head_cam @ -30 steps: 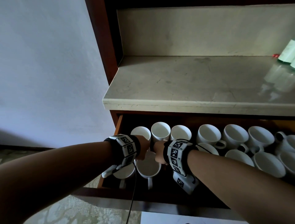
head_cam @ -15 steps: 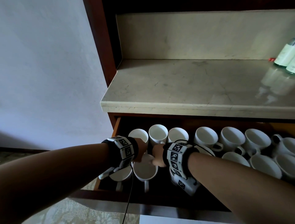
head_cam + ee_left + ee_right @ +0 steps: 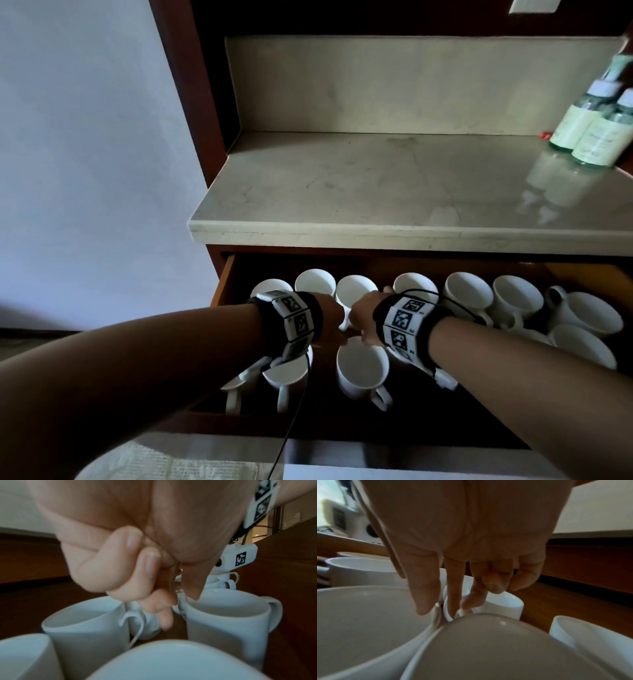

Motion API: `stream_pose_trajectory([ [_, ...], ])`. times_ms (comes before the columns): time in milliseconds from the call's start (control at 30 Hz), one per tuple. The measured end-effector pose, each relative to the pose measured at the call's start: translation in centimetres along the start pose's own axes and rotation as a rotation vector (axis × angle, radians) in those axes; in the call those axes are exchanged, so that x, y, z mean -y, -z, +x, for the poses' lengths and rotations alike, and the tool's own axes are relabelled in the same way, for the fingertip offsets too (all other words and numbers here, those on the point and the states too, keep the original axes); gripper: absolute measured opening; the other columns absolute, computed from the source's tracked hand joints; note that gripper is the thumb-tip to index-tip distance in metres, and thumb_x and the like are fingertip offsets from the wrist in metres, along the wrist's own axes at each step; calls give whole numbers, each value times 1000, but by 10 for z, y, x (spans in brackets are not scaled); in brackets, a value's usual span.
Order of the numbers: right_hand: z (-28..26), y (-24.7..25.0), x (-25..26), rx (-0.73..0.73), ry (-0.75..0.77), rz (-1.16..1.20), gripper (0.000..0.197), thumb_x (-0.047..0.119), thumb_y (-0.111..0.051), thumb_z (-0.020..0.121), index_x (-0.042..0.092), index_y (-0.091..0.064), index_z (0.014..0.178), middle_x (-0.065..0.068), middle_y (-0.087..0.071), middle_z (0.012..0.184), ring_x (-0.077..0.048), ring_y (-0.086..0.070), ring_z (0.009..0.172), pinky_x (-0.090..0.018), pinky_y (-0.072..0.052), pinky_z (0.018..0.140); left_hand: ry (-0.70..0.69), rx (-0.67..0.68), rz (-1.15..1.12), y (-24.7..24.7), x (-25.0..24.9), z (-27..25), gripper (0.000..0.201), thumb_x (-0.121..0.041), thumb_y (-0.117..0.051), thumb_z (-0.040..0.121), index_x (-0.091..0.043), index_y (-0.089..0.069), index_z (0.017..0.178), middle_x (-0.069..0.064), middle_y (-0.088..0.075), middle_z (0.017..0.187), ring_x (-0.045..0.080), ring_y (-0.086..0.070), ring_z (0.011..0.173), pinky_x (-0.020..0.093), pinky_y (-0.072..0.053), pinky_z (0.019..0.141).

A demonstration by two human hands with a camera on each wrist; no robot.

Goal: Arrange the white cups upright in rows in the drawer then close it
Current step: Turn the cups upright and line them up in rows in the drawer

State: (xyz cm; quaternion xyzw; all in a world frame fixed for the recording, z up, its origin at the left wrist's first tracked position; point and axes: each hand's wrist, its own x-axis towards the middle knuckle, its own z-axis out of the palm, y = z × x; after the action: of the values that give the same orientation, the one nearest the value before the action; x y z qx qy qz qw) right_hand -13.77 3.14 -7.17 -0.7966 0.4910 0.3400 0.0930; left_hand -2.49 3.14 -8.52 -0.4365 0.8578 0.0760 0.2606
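Several white cups stand in the open wooden drawer (image 3: 222, 284): a back row (image 3: 467, 296) and a few in front. My left hand (image 3: 334, 325) (image 3: 180, 609) and right hand (image 3: 359, 320) (image 3: 437, 612) meet at the far rim of the front middle cup (image 3: 363, 373) (image 3: 223, 622) (image 3: 359, 622). The left thumb sits on that rim and the other fingers curl outside it. The right thumb is inside the rim, with the index finger just outside by a handle (image 3: 447, 615). The cup stands upright, its handle pointing front-right.
A marble counter (image 3: 376, 192) overhangs the back of the drawer. Bottles (image 3: 589, 133) stand at its right end. A wall is on the left. Cups at the drawer's right end (image 3: 582, 318) crowd together, some leaning. Two more cups (image 3: 286, 375) sit front-left.
Both hands have shifted a little right along the cups. The front middle cup's handle, which pointed straight forward, now points front-right. The head view has tilted up and right.
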Motion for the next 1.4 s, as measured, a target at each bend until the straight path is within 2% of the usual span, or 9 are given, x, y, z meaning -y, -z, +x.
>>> stream_pose_trajectory([
  [67,0,-5,3,-58,-7,-30,14,34,-56,92,22,-58,85,-1,-56,87,-26,-54,115,-41,-34,100,-9,26,-2,-2,-6,4,42,-44,-43,96,-14,-60,120,7,-66,116,25,-60,113,31,-43,90],
  [200,2,-13,5,-120,32,-16,32,35,-53,95,15,-57,120,-7,-59,123,-29,-53,121,-44,-36,104,-58,78,57,-6,-12,5,45,-40,-41,99,-11,-54,131,11,-59,128,27,-53,122,36,-40,102],
  [533,3,-20,8,-115,15,86,14,23,-51,95,15,-60,101,-5,-53,89,-26,-60,97,-37,-45,85,42,90,11,-14,-8,11,41,-35,-51,95,-6,-60,122,12,-64,120,29,-60,114,38,-47,98],
  [633,6,-20,16,-105,4,45,24,17,-52,94,9,-61,115,-6,-54,80,-25,-57,91,-36,-45,81,26,114,61,-9,-7,7,35,-29,-52,95,-6,-60,119,13,-64,119,30,-60,113,38,-47,94],
  [767,7,-20,11,-145,50,262,35,18,-56,94,10,-55,128,-12,-58,128,-28,-55,119,-37,-45,94,21,133,94,-2,-7,1,36,-26,-51,96,-5,-57,125,14,-61,126,31,-56,119,36,-44,96],
  [900,14,-22,17,-126,26,158,33,17,-55,94,9,-55,126,-12,-58,128,-30,-54,120,-40,-42,98,37,139,99,-2,-8,-1,38,-28,-53,96,-6,-56,126,13,-60,127,30,-56,120,36,-43,98],
  [1067,14,-23,17,-167,59,129,20,24,-51,96,12,-62,108,-6,-64,94,-28,-61,106,-35,-40,79,30,129,85,-2,-8,-2,42,-28,-56,94,-8,-52,131,11,-57,131,29,-53,124,36,-42,100],
  [1200,8,-10,-26,-259,-55,366,46,51,-59,84,14,-51,59,-1,-49,60,-24,-59,72,-26,-41,61,-6,108,112,1,-7,1,41,-32,-55,94,-9,-55,129,10,-61,126,28,-56,120,33,-44,87],
  [1400,-6,-24,-80,-124,-217,177,29,35,-59,88,13,-65,106,-6,-67,109,-25,-65,99,-29,-49,78,-1,76,86,8,-19,23,43,-46,-55,89,-7,-67,104,7,-67,90,26,-66,101,30,-42,72],
])
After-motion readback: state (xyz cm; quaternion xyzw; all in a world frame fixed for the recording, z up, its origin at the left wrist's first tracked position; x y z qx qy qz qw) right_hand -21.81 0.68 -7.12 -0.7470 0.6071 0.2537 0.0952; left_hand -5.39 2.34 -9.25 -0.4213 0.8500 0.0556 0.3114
